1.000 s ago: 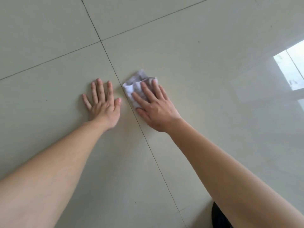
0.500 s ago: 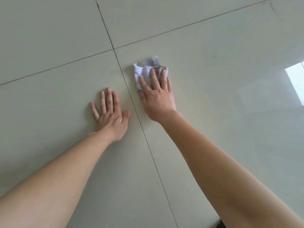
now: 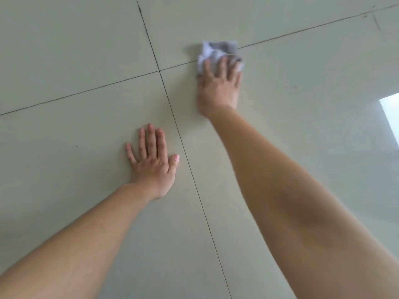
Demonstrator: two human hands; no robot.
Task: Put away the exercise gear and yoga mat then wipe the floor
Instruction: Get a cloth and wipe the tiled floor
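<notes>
Pushed the cloth [image 3: 218, 50] fwd and outward w/ the right hand [image 3: 220, 87] over the last sec. Went from just beside the long grout line, near the left hand [image 3: 151, 162], out to the cross seam farther up the floor [image 3: 64, 61]. Now well apart from the left hand.

Kept the left hand planted flat on the near tile, fingers straight and slightly spread, gripping nothing; prob. a brace.

Points to the wiping stage, mid forward stroke, w/ one more strip of tile covered. No exercise gear or mat in view, so likely put away already, tho no way to confirm from here.

Pressing the cloth down w/ flat, extended right fingers [image 3: 224, 65], not curled round it, going by a blurred view. Cloth bunched and crumpled, pinned under the fingertips and sticking out beyond them, straddling the cross seam, touching the floor. Palm and wrist behind it, nearer the body.

Bright window reflection [image 3: 390, 117] off to the right.
</notes>
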